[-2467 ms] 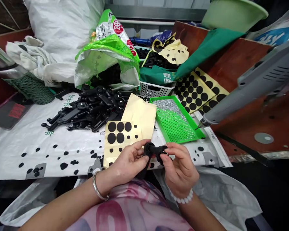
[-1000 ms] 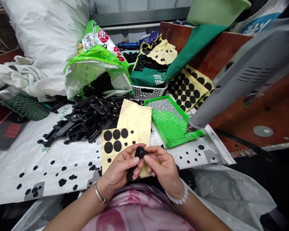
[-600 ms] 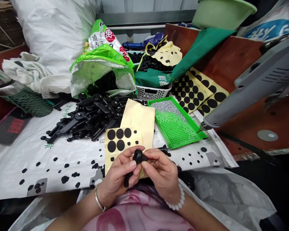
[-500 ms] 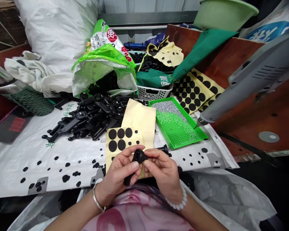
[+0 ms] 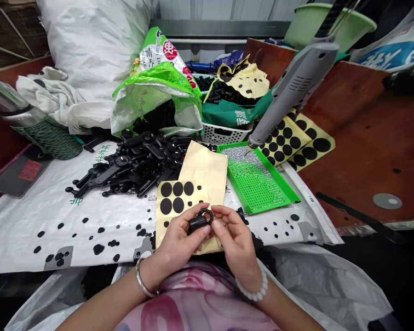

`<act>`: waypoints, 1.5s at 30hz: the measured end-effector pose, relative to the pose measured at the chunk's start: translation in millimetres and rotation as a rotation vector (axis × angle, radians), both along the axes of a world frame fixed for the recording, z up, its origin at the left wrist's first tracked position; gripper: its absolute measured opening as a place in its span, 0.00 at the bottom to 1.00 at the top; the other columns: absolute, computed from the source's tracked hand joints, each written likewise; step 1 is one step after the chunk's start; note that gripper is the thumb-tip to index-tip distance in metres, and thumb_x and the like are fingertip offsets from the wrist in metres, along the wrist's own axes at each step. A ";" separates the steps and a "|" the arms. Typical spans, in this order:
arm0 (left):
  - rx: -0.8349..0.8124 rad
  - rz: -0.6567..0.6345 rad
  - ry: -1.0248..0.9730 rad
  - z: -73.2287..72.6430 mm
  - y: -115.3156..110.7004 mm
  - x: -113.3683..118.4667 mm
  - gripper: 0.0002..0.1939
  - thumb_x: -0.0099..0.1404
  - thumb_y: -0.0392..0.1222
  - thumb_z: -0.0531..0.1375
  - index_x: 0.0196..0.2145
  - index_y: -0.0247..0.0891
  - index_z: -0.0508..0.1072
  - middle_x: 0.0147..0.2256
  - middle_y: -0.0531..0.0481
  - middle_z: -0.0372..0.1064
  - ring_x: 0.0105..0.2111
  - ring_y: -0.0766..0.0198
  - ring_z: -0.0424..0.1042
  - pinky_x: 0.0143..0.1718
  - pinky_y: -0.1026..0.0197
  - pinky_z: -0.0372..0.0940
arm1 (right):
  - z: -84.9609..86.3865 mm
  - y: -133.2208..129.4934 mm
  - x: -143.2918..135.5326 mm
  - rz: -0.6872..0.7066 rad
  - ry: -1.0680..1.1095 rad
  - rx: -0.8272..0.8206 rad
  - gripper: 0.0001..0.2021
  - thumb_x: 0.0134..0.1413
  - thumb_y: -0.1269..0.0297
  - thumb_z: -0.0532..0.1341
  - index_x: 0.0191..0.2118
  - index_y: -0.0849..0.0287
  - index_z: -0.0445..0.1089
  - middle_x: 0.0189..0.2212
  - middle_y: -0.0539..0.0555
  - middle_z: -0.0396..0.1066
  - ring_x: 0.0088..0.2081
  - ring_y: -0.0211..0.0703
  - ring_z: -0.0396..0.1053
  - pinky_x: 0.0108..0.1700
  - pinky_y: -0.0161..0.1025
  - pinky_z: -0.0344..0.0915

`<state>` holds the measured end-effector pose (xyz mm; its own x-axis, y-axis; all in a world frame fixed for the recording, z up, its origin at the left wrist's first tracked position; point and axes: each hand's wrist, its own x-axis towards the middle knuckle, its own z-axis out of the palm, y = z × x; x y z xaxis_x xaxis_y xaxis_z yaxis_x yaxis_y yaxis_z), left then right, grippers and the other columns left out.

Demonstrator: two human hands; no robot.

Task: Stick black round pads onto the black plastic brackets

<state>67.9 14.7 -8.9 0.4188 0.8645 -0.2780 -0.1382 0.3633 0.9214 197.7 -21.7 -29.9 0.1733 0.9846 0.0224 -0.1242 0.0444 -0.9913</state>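
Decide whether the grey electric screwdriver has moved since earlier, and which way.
Yes: against the green tray, the grey electric screwdriver has swung left and away, pointing now at the far end, not the near-right corner.

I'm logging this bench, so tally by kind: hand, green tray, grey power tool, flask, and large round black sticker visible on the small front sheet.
Left hand and right hand: 2
Green tray: 1
Grey power tool: 1
Flask: 1
Large round black stickers: 5
Total: 10
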 end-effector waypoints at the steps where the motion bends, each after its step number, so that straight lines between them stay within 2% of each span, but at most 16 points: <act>1: 0.007 -0.008 0.010 -1.4 0.9 0.4 0.24 0.55 0.40 0.62 0.50 0.36 0.67 0.26 0.53 0.67 0.16 0.76 0.56 0.17 0.71 0.55 | 1.0 -0.5 -0.2 -0.041 -0.164 0.067 0.14 0.54 0.65 0.58 0.47 0.54 0.65 0.42 0.56 0.68 0.39 0.42 0.69 0.40 0.41 0.68; 3: 0.066 -0.024 0.057 -4.7 1.9 -0.1 0.23 0.57 0.39 0.60 0.51 0.35 0.67 0.26 0.52 0.68 0.18 0.73 0.60 0.19 0.70 0.58 | 4.7 -0.1 -0.3 -0.088 -0.478 0.224 0.16 0.53 0.68 0.58 0.49 0.56 0.64 0.45 0.58 0.64 0.44 0.45 0.66 0.45 0.44 0.66; 5: 0.204 -0.022 0.164 -7.8 1.8 -2.5 0.24 0.58 0.37 0.58 0.53 0.35 0.65 0.34 0.47 0.72 0.27 0.67 0.68 0.29 0.66 0.64 | 10.4 2.4 -0.3 -0.092 -0.680 0.333 0.15 0.51 0.68 0.59 0.47 0.59 0.66 0.42 0.59 0.63 0.45 0.46 0.65 0.46 0.45 0.65; 8: 0.449 -0.032 0.366 -9.9 0.7 -7.7 0.27 0.58 0.32 0.54 0.57 0.38 0.62 0.46 0.44 0.70 0.42 0.59 0.69 0.44 0.58 0.63 | 20.5 8.0 -2.2 -0.082 -0.821 0.346 0.13 0.50 0.66 0.60 0.43 0.62 0.68 0.36 0.58 0.64 0.40 0.46 0.66 0.41 0.45 0.67; 11: 0.570 -0.040 0.488 -9.8 0.9 -12.3 0.29 0.57 0.30 0.52 0.58 0.39 0.61 0.44 0.44 0.71 0.43 0.57 0.69 0.47 0.55 0.61 | 25.9 9.2 -7.3 -0.083 -0.918 0.318 0.11 0.50 0.65 0.61 0.40 0.62 0.68 0.35 0.58 0.65 0.38 0.47 0.66 0.39 0.46 0.67; 15: 0.582 -0.024 0.506 -10.3 3.2 -17.3 0.31 0.55 0.28 0.53 0.57 0.39 0.62 0.42 0.45 0.72 0.41 0.56 0.70 0.48 0.54 0.61 | 22.9 1.3 -14.8 -0.052 -0.959 0.363 0.06 0.52 0.69 0.59 0.37 0.61 0.67 0.33 0.57 0.66 0.35 0.45 0.67 0.36 0.43 0.68; 18: 0.554 0.004 0.485 -12.0 5.5 -20.6 0.29 0.56 0.31 0.55 0.57 0.39 0.61 0.43 0.44 0.72 0.41 0.55 0.70 0.47 0.54 0.61 | 28.3 8.7 -13.3 -0.094 -0.950 0.552 0.08 0.51 0.71 0.60 0.39 0.59 0.64 0.31 0.56 0.68 0.33 0.44 0.68 0.34 0.41 0.68; 20: 0.529 0.043 0.460 -12.5 6.7 -21.9 0.27 0.58 0.35 0.56 0.57 0.39 0.62 0.46 0.43 0.71 0.44 0.54 0.70 0.48 0.54 0.61 | 42.8 30.2 -7.7 -0.202 -0.977 0.722 0.14 0.49 0.70 0.62 0.42 0.57 0.62 0.32 0.56 0.68 0.35 0.45 0.69 0.35 0.42 0.69; 22: 0.499 0.078 0.427 -12.3 7.1 -22.7 0.26 0.58 0.38 0.58 0.55 0.40 0.64 0.47 0.43 0.70 0.46 0.53 0.69 0.49 0.54 0.60 | 64.1 60.7 0.2 -0.359 -1.046 0.828 0.14 0.50 0.69 0.62 0.44 0.56 0.63 0.33 0.57 0.68 0.37 0.47 0.68 0.37 0.44 0.69; 25: 0.442 0.096 0.392 -11.2 6.2 -25.3 0.25 0.57 0.40 0.60 0.54 0.41 0.66 0.47 0.44 0.70 0.47 0.53 0.68 0.50 0.55 0.60 | 93.9 94.1 13.2 -0.512 -1.115 0.777 0.22 0.49 0.61 0.62 0.50 0.64 0.62 0.44 0.65 0.63 0.40 0.51 0.68 0.41 0.50 0.68; 27: 0.417 0.107 0.378 -10.5 5.3 -28.6 0.25 0.57 0.40 0.61 0.53 0.41 0.66 0.48 0.45 0.70 0.48 0.54 0.68 0.49 0.57 0.60 | 101.0 93.2 21.2 -0.531 -1.053 0.799 0.22 0.50 0.64 0.62 0.51 0.63 0.62 0.46 0.63 0.62 0.37 0.45 0.68 0.40 0.46 0.68; 29: 0.394 0.110 0.362 -9.7 4.6 -32.0 0.25 0.57 0.41 0.61 0.53 0.41 0.66 0.48 0.46 0.70 0.48 0.56 0.67 0.49 0.58 0.60 | 94.0 74.9 29.3 -0.492 -1.010 0.781 0.20 0.50 0.70 0.61 0.50 0.59 0.63 0.45 0.60 0.64 0.33 0.40 0.67 0.37 0.42 0.69; 32: 0.328 0.082 0.333 -7.1 4.7 -33.4 0.25 0.59 0.42 0.60 0.54 0.41 0.64 0.49 0.46 0.68 0.48 0.58 0.67 0.49 0.59 0.60 | 65.2 36.2 45.7 -0.440 -1.044 0.668 0.14 0.50 0.74 0.60 0.44 0.58 0.67 0.38 0.56 0.69 0.31 0.39 0.67 0.35 0.41 0.67; 36: 0.223 0.035 0.295 -1.0 6.3 -24.6 0.26 0.57 0.41 0.61 0.54 0.38 0.64 0.49 0.44 0.68 0.46 0.57 0.67 0.47 0.59 0.61 | 24.9 1.2 70.1 -0.425 -1.156 0.414 0.07 0.53 0.71 0.58 0.39 0.59 0.68 0.31 0.55 0.70 0.28 0.38 0.66 0.32 0.38 0.65; 41: 0.161 0.060 0.221 1.6 11.5 -8.9 0.22 0.51 0.38 0.65 0.45 0.35 0.70 0.38 0.46 0.71 0.39 0.60 0.69 0.40 0.62 0.63 | 3.1 -9.7 75.4 -0.288 -1.300 0.187 0.08 0.53 0.61 0.58 0.35 0.61 0.70 0.23 0.51 0.68 0.23 0.36 0.65 0.27 0.34 0.61; 45: 0.338 0.060 0.318 0.4 17.7 -2.3 0.08 0.50 0.38 0.65 0.30 0.35 0.72 0.26 0.53 0.69 0.28 0.66 0.66 0.31 0.65 0.61 | -7.8 -7.7 67.6 -0.305 -1.373 0.170 0.09 0.54 0.60 0.58 0.32 0.61 0.69 0.22 0.51 0.68 0.24 0.37 0.67 0.27 0.34 0.59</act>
